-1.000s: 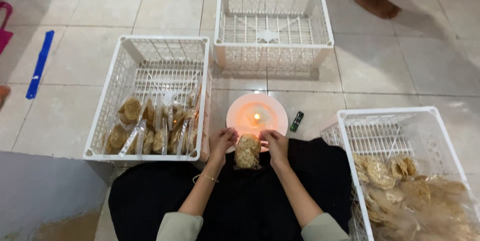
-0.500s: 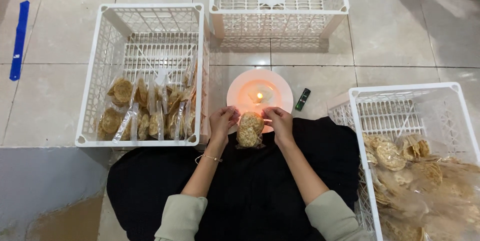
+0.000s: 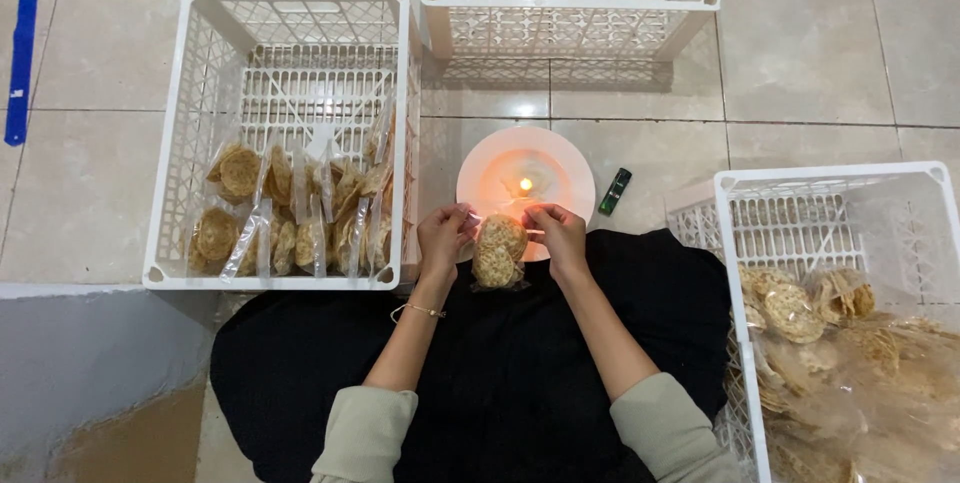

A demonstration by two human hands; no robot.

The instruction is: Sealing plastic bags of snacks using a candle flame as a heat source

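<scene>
While the candle (image 3: 525, 184) burns on its plate (image 3: 480, 168), both hands, left hand (image 3: 446, 238) and right hand (image 3: 558, 236), have kept pinching the cracker bag (image 3: 498, 251) by its top corners, now nearer the flame (lighter (image 3: 614, 191) beside).

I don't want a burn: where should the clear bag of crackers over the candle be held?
Probably by the top corners of the bag of crackers, from left and right, as the left hand and right hand pinch now; the candle flame sits just beyond its middle.
</scene>
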